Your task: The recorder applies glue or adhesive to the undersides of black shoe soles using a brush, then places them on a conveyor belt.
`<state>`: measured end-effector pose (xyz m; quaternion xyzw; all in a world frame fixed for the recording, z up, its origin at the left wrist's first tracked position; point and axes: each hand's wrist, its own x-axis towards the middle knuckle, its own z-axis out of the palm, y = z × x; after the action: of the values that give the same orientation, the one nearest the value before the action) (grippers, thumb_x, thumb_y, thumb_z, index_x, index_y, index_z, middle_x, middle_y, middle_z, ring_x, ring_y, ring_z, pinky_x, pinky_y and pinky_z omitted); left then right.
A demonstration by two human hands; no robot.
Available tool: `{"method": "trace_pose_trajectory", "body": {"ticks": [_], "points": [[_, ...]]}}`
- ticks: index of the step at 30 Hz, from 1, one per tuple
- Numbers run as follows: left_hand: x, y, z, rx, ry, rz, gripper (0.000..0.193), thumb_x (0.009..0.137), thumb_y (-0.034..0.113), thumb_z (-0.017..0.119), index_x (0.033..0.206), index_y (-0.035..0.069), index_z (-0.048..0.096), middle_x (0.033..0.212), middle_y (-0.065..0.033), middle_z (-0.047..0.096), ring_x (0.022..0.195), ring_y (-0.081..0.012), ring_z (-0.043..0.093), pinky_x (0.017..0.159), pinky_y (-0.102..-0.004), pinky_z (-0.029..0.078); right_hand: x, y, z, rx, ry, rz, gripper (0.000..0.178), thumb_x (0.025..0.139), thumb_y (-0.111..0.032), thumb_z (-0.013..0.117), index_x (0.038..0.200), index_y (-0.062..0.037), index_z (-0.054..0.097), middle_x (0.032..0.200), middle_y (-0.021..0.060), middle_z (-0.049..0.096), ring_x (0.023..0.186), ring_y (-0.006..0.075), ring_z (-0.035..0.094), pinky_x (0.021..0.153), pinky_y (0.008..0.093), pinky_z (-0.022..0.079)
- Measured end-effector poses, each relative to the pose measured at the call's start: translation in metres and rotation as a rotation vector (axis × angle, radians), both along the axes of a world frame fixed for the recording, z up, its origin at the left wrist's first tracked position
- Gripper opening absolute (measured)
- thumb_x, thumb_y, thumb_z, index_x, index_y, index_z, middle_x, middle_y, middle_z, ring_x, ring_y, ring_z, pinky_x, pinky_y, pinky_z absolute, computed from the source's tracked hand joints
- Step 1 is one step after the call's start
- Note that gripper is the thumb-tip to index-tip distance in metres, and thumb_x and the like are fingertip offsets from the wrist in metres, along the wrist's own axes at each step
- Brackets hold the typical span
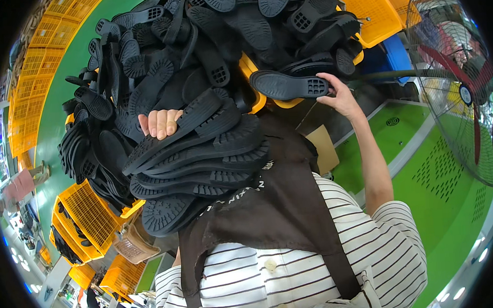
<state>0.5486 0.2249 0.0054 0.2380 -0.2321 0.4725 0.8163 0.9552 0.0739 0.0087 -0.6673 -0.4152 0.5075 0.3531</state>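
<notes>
Against my dark apron [265, 208] rests a stack of black shoe soles [202, 150], several deep, with their treaded edges showing. My left hand [161, 123] is wrapped over the top of this stack, and its thumb and palm are hidden behind the soles. Out to the right, my right hand [337, 95] pinches a single black shoe sole [287, 85] by its heel end, where a grid of square hollows shows. Just beyond both hands lies a large heap of loose black soles [198, 51].
Yellow crates [367, 16] stand under and behind the heap, with more yellow crates [89, 216] at the left. A caged fan [464, 92] with dark red blades stands at the right, above a green perforated panel [439, 162]. A blue bin [385, 60] sits near the fan.
</notes>
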Motion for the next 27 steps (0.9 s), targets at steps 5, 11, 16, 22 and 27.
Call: {"method": "trace_pose_trajectory", "body": {"ticks": [5, 11, 16, 22, 27], "points": [[0.011, 0.003, -0.001, -0.012, 0.015, -0.035, 0.052, 0.104, 0.04, 0.018, 0.087, 0.014, 0.06, 0.087, -0.0014, 0.066, 0.09, -0.0177, 0.058, 0.091, -0.0327, 0.038, 0.005, -0.007, -0.028, 0.176, -0.391, 0.136, 0.069, 0.069, -0.003, 0.073, 0.132, -0.0085, 0.048, 0.126, 0.0104, 0.053, 0.117, 0.0253, 0.051, 0.101, 0.036, 0.041], [0.019, 0.004, -0.002, -0.052, 0.017, -0.04, 0.052, 0.104, 0.04, 0.018, 0.086, 0.014, 0.06, 0.086, -0.0003, 0.065, 0.088, -0.0165, 0.058, 0.09, -0.0321, 0.038, -0.026, 0.011, -0.013, 0.308, -0.999, 0.37, 0.069, 0.06, -0.016, 0.079, 0.123, -0.0073, 0.052, 0.108, 0.0116, 0.054, 0.103, 0.03, 0.053, 0.087, 0.0396, 0.044], [0.019, -0.001, -0.003, -0.102, -0.007, -0.024, 0.047, 0.103, 0.037, 0.023, 0.083, 0.014, 0.058, 0.084, 0.0007, 0.062, 0.083, -0.0134, 0.053, 0.094, -0.0368, 0.04, -0.043, 0.038, -0.033, 0.291, -1.158, 0.527, 0.059, 0.06, -0.014, 0.077, 0.114, -0.0067, 0.053, 0.098, 0.0092, 0.057, 0.097, 0.0291, 0.055, 0.078, 0.04, 0.044], [0.022, -0.004, -0.007, -0.203, 0.01, 0.046, 0.046, 0.103, 0.04, 0.025, 0.081, 0.013, 0.055, 0.081, 0.0002, 0.059, 0.084, -0.0168, 0.051, 0.097, -0.0356, 0.037, -0.046, 0.031, 0.009, 0.247, -0.992, 0.469, 0.064, 0.06, -0.015, 0.074, 0.122, -0.0079, 0.056, 0.097, 0.0135, 0.059, 0.094, 0.0339, 0.056, 0.081, 0.0428, 0.047], [0.015, -0.013, -0.008, -0.205, -0.076, 0.13, 0.045, 0.103, 0.04, 0.023, 0.084, 0.013, 0.053, 0.083, -0.0001, 0.058, 0.09, -0.0182, 0.053, 0.1, -0.0381, 0.035, -0.062, 0.034, 0.095, 0.159, -0.596, 0.24, 0.071, 0.064, -0.017, 0.079, 0.128, -0.0046, 0.052, 0.112, 0.0171, 0.06, 0.105, 0.0318, 0.058, 0.093, 0.0377, 0.046]]}}
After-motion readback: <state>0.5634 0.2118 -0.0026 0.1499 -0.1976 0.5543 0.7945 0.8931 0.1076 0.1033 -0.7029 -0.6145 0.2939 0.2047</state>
